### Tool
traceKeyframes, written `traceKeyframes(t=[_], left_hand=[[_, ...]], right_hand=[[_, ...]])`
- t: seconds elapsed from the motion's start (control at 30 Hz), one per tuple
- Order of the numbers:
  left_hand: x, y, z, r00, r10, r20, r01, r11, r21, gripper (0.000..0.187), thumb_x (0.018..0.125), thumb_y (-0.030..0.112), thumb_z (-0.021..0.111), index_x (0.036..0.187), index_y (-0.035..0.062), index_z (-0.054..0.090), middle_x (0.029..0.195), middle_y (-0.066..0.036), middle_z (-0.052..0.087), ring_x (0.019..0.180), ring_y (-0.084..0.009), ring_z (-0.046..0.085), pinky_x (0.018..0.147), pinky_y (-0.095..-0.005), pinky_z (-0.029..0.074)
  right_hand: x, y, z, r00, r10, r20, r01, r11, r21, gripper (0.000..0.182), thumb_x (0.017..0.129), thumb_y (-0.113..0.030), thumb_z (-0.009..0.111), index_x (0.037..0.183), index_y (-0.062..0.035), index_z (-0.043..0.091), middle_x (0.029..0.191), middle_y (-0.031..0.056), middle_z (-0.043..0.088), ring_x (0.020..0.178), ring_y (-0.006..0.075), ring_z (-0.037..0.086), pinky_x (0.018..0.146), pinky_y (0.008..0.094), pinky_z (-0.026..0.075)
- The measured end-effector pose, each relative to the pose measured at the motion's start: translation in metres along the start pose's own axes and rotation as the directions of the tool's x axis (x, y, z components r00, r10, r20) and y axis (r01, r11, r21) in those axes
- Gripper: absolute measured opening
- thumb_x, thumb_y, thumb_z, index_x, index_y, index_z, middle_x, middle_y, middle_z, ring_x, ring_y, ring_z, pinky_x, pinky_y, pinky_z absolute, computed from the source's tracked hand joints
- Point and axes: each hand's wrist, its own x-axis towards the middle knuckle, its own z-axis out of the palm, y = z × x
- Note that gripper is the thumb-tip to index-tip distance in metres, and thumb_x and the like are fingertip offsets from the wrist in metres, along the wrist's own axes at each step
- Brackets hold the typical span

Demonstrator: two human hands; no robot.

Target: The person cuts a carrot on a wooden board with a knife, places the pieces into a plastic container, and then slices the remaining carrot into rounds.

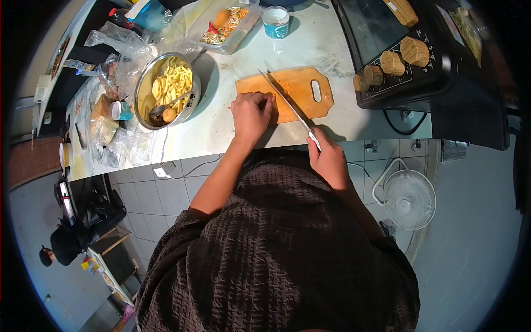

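My right hand (330, 160) is wrapped round the white handle of a knife (289, 104), whose long blade slants across a wooden cutting board (323, 98). My left hand (252, 117) rests on the board's left part with its fingers curled and pressed together, just left of the blade. What those fingers hold is mostly hidden; a bit of orange shows by the fingertips. Small chopped orange pieces (284, 87) lie on the board, on the far side of the blade.
Left of the board stands a metal pot (195, 95) with pale cut pieces and a spoon. Behind are a clear plastic container (228, 48) of shredded vegetables and a teal-and-white tub (275, 23). A black oven (442, 83) borders the right. Plastic bags (124, 47) crowd the left.
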Motion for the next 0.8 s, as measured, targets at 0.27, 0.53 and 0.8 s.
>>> traceKeyframes(t=[0.27,0.53,0.8], left_hand=[[0.0,-0.001,0.001,1.0,-0.022,-0.004,0.022,1.0,-0.007,0.016,0.083,0.023,0.074,0.082,0.0067,0.075,0.083,-0.01,0.071,0.086,-0.0298,0.062,0.079,-0.0415,0.043],[0.001,-0.002,0.002,1.0,-0.016,-0.01,0.016,1.0,-0.025,0.016,0.083,0.022,0.074,0.082,0.0065,0.075,0.084,-0.01,0.072,0.087,-0.0298,0.062,0.079,-0.0413,0.044],[0.002,0.002,-0.001,0.999,0.043,-0.029,-0.042,0.998,0.04,0.017,0.083,0.023,0.074,0.083,0.006,0.076,0.08,-0.013,0.072,0.079,-0.0327,0.065,0.075,-0.0415,0.05]], right_hand=[[0.0,-0.001,-0.001,0.996,0.01,0.091,-0.008,1.0,-0.02,0.027,0.094,-0.02,0.059,0.116,-0.0038,0.059,0.091,0.0237,0.067,0.085,0.0442,0.064,0.072,0.0516,0.051],[0.0,-0.009,-0.004,0.997,0.031,0.077,-0.026,0.998,-0.066,0.024,0.094,-0.02,0.059,0.113,-0.0045,0.058,0.09,0.0231,0.067,0.083,0.0449,0.064,0.071,0.0523,0.051],[0.007,-0.004,0.002,0.996,0.037,0.082,-0.033,0.998,-0.052,0.022,0.095,-0.02,0.059,0.109,-0.0041,0.058,0.084,0.0238,0.065,0.082,0.0459,0.063,0.069,0.0535,0.049]])
